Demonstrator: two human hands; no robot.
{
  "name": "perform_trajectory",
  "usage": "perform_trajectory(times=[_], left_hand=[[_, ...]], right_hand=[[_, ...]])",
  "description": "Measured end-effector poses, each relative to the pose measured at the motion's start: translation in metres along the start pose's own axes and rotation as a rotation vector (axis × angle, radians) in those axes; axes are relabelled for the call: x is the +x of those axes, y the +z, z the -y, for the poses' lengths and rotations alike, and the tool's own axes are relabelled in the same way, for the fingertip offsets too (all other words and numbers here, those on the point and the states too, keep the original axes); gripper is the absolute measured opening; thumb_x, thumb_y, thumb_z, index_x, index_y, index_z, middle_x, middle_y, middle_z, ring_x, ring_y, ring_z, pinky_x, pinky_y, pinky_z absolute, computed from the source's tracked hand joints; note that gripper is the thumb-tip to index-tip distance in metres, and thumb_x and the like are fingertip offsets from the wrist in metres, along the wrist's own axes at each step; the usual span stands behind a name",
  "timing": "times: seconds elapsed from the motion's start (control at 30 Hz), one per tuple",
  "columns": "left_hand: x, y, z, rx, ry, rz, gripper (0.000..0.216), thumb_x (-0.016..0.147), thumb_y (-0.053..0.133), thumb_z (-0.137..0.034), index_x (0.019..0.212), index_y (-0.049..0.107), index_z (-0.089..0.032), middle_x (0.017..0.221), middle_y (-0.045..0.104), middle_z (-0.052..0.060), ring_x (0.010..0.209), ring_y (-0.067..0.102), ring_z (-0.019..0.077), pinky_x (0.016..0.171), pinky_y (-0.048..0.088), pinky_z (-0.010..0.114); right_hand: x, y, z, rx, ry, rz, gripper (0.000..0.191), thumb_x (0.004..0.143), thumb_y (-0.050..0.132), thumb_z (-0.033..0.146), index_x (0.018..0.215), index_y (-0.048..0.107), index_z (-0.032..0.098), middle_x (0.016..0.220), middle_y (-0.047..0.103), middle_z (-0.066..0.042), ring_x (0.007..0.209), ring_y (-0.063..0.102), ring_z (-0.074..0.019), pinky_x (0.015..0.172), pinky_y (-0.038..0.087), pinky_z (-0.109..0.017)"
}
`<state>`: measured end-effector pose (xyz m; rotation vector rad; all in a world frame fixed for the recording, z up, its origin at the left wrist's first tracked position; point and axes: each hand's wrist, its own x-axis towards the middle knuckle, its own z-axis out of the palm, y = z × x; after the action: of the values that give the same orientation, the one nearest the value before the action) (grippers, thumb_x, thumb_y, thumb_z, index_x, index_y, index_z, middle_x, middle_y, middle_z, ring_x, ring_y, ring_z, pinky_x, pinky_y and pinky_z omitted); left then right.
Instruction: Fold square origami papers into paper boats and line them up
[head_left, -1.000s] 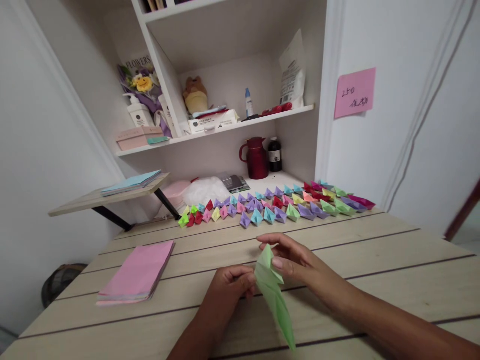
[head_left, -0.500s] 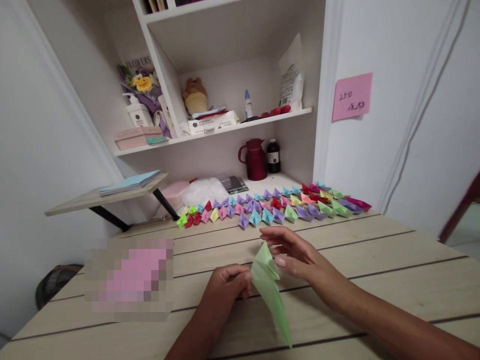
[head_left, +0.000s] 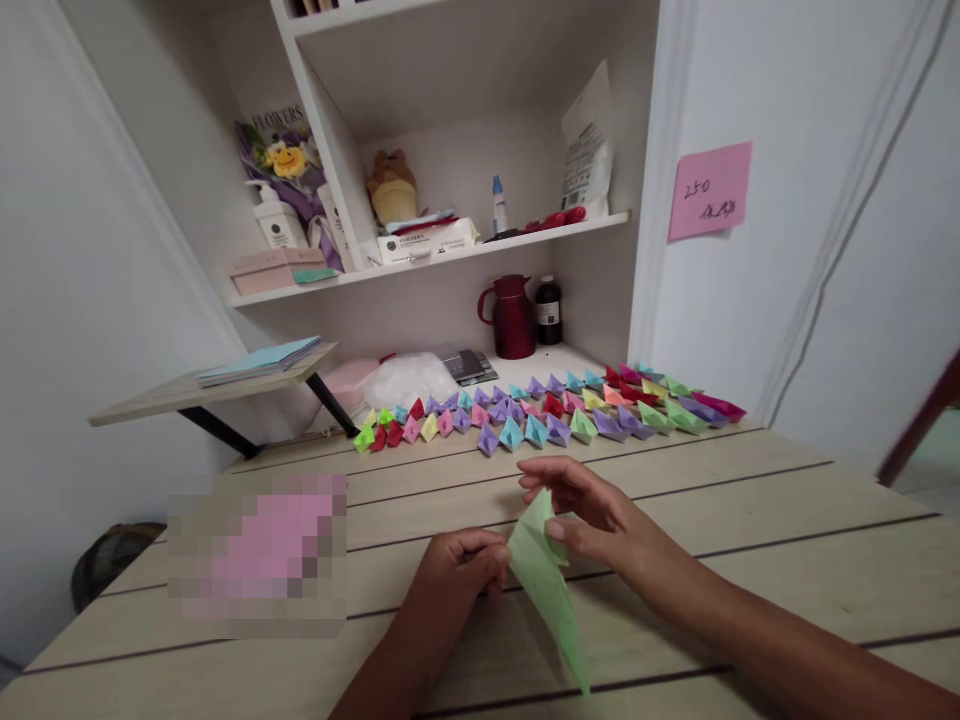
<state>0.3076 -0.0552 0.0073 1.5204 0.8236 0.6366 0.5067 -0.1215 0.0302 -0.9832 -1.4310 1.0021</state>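
Observation:
A folded light-green paper (head_left: 547,585) is held up over the wooden table (head_left: 750,560), its long point hanging toward me. My left hand (head_left: 457,570) pinches its left edge with curled fingers. My right hand (head_left: 592,515) grips the paper's upper part, thumb pressed on the front and fingers behind. Beyond the hands, several small folded paper boats (head_left: 555,410) in many colours stand in rows along the table's far edge.
A pink paper stack (head_left: 259,545), blurred out, lies on the table's left. A small raised board (head_left: 210,385) with blue sheets stands at the back left. Shelves hold a red jug (head_left: 514,318), a dark bottle (head_left: 549,310) and boxes. A pink note (head_left: 709,188) sticks on the wall.
The hands and the green paper stay in almost the same place. The right fingers have curled a little closer round the paper's top. The view has shifted slightly.

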Motion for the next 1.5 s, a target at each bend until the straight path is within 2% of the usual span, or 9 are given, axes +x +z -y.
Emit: perform_trajectory(times=[0.13, 0.4, 0.6, 0.73, 0.93, 1.1, 1.27, 1.5], left_hand=[[-0.001, 0.004, -0.003, -0.013, -0.01, -0.042, 0.028, 0.074, 0.065, -0.042, 0.076, 0.074, -0.015, 0.062, 0.058, 0.0, 0.057, 0.045, 0.0119, 0.055, 0.029, 0.024], [-0.001, 0.007, -0.004, 0.043, -0.02, -0.078, 0.031, 0.071, 0.065, -0.042, 0.056, 0.062, -0.015, 0.053, 0.051, -0.002, 0.053, 0.042, 0.0113, 0.053, 0.028, 0.024], [0.001, 0.004, 0.003, 0.026, -0.03, -0.078, 0.031, 0.072, 0.065, -0.044, 0.074, 0.072, -0.013, 0.058, 0.054, -0.001, 0.055, 0.043, 0.0112, 0.053, 0.029, 0.024], [-0.001, 0.003, -0.001, 0.023, -0.056, -0.144, 0.038, 0.069, 0.067, -0.048, 0.083, 0.076, -0.014, 0.064, 0.062, 0.002, 0.058, 0.047, 0.0133, 0.055, 0.031, 0.024], [0.0, -0.001, 0.0, -0.016, -0.06, -0.211, 0.042, 0.066, 0.07, -0.053, 0.081, 0.074, -0.014, 0.08, 0.072, 0.006, 0.079, 0.06, 0.0224, 0.067, 0.041, 0.028], [0.001, -0.005, 0.007, -0.072, -0.071, -0.228, 0.05, 0.064, 0.071, -0.058, 0.089, 0.073, -0.014, 0.091, 0.073, 0.007, 0.088, 0.062, 0.0252, 0.076, 0.045, 0.031], [-0.005, -0.004, 0.004, -0.099, -0.083, -0.314, 0.052, 0.063, 0.071, -0.059, 0.091, 0.073, -0.016, 0.097, 0.072, 0.008, 0.097, 0.062, 0.0286, 0.083, 0.046, 0.035], [-0.003, -0.004, 0.009, -0.189, -0.056, -0.271, 0.054, 0.063, 0.072, -0.06, 0.095, 0.073, -0.016, 0.096, 0.072, 0.008, 0.097, 0.061, 0.0284, 0.081, 0.045, 0.034]], right_hand=[[0.0, -0.002, -0.005, -0.007, -0.041, 0.012, 0.043, 0.085, 0.059, 0.034, 0.127, 0.051, 0.031, 0.122, 0.054, -0.006, 0.11, 0.051, -0.026, 0.089, 0.041, -0.038], [0.0, -0.003, -0.006, -0.018, -0.051, 0.015, 0.043, 0.086, 0.058, 0.032, 0.128, 0.05, 0.031, 0.118, 0.054, -0.005, 0.107, 0.051, -0.0238, 0.086, 0.041, -0.034], [0.0, -0.002, -0.007, -0.004, -0.02, 0.02, 0.044, 0.085, 0.06, 0.033, 0.128, 0.05, 0.031, 0.119, 0.054, -0.005, 0.103, 0.053, -0.023, 0.084, 0.043, -0.035], [0.001, 0.001, -0.006, 0.066, -0.011, 0.014, 0.043, 0.085, 0.061, 0.031, 0.127, 0.051, 0.03, 0.114, 0.058, -0.005, 0.103, 0.056, -0.0237, 0.085, 0.045, -0.036], [0.003, 0.007, -0.001, 0.066, -0.024, 0.022, 0.038, 0.086, 0.062, 0.032, 0.123, 0.054, 0.026, 0.113, 0.061, -0.007, 0.106, 0.057, -0.0249, 0.091, 0.044, -0.04], [0.004, 0.009, 0.0, 0.071, -0.05, 0.054, 0.037, 0.085, 0.062, 0.033, 0.121, 0.057, 0.023, 0.109, 0.064, -0.008, 0.101, 0.058, -0.0248, 0.09, 0.045, -0.041], [0.005, 0.01, 0.0, 0.065, -0.062, 0.069, 0.041, 0.083, 0.064, 0.037, 0.121, 0.058, 0.023, 0.112, 0.064, -0.009, 0.101, 0.059, -0.0257, 0.091, 0.045, -0.043], [0.005, 0.014, -0.003, 0.14, 0.007, 0.056, 0.036, 0.083, 0.064, 0.03, 0.118, 0.059, 0.024, 0.108, 0.065, -0.008, 0.102, 0.059, -0.0257, 0.09, 0.045, -0.041]])
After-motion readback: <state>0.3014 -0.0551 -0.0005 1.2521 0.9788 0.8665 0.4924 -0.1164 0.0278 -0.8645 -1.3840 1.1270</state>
